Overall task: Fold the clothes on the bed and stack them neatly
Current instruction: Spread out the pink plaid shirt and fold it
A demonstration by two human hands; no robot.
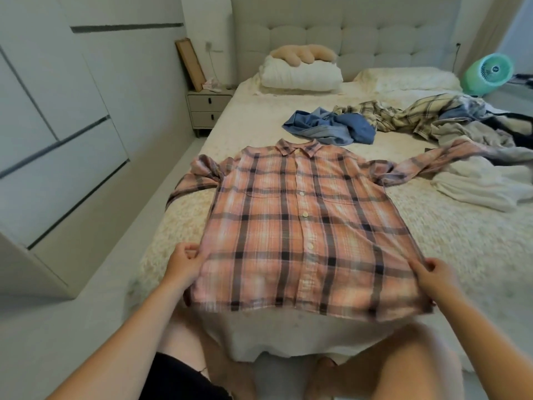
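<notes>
Left hand (184,262) and right hand (432,274) each pinch the shirt (302,226) near its hem. Uneven pulling could skew it; both sleeves lie bunched beside the shirt's shoulders.

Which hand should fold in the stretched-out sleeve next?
Probably the right hand. The pink plaid shirt lies face up, and its long sleeve trails toward the clothes pile on that hand's side. The left hand grips the opposite hem corner, by the bunched sleeve.
</notes>
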